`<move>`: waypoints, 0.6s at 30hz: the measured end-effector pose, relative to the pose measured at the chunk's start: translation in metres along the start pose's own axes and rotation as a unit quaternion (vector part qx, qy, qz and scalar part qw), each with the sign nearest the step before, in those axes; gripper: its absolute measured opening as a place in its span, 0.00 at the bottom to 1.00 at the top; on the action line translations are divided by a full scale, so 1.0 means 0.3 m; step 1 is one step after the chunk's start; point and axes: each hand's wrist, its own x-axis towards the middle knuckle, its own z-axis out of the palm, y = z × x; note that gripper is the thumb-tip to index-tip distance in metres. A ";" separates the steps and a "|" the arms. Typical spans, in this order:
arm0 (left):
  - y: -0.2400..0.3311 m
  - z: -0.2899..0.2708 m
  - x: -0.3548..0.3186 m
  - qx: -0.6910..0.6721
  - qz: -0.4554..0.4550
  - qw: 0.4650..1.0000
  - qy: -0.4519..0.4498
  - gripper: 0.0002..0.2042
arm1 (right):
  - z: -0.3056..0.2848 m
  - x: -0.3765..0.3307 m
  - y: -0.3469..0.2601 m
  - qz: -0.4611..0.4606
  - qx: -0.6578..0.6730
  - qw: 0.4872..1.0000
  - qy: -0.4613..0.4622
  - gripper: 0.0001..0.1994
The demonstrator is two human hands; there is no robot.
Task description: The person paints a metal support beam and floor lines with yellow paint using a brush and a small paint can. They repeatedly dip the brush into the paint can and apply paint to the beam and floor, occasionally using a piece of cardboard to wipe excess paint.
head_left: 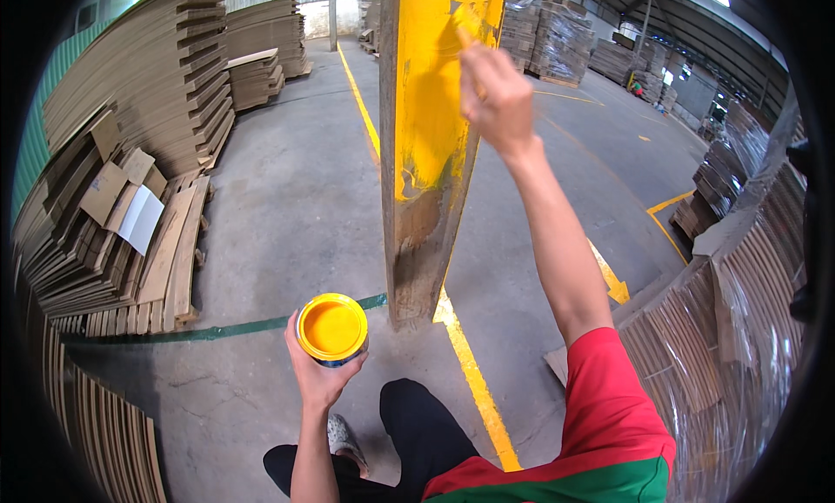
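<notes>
My left hand (323, 374) is closed around a small can of yellow paint (332, 327), held upright low in front of me with its open top facing up. My right hand (497, 99) reaches up to the pillar (416, 251) and grips a paintbrush (465, 25). Its yellow-coated bristles are against the upper part of the pillar face. Wet yellow paint (426, 112) covers that face down to an uneven lower edge. Below it the pillar is bare, grey-brown and stained. Most of the brush handle is hidden by my fingers.
Tall stacks of flat cardboard (130, 77) and a wooden pallet (187, 251) stand at the left. Film-wrapped cardboard (739, 312) rises close on my right. Yellow lines (478, 390) and a green line (235, 331) mark the concrete floor. My shoe (342, 435) is beneath the can.
</notes>
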 end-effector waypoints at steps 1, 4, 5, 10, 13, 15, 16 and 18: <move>-0.004 -0.002 0.001 0.006 0.004 1.000 -0.006 0.58 | -0.010 -0.029 -0.039 -0.004 0.013 1.000 -0.027 0.10; -0.013 -0.006 -0.002 0.009 0.003 1.000 -0.009 0.59 | -0.107 -0.073 -0.099 0.048 0.119 0.985 -0.117 0.11; -0.015 -0.010 0.000 0.011 -0.007 1.000 -0.006 0.58 | -0.138 -0.063 -0.092 0.056 0.172 0.973 -0.144 0.11; -0.014 0.002 0.002 -0.018 -0.001 1.000 -0.009 0.58 | -0.153 0.054 0.052 0.015 0.107 0.992 -0.067 0.12; -0.010 0.010 0.000 -0.044 -0.015 0.999 -0.016 0.59 | -0.140 0.055 0.066 0.011 0.074 0.988 -0.138 0.13; -0.009 0.006 -0.002 -0.044 -0.016 0.999 -0.017 0.58 | -0.158 0.043 0.052 0.007 0.122 0.981 -0.150 0.12; -0.010 0.005 -0.002 -0.035 -0.011 0.999 -0.012 0.58 | -0.169 0.044 0.047 -0.020 0.152 0.976 -0.153 0.12; -0.013 -0.002 0.001 -0.024 -0.005 1.000 -0.002 0.58 | -0.179 0.064 0.053 0.016 0.148 0.979 -0.137 0.11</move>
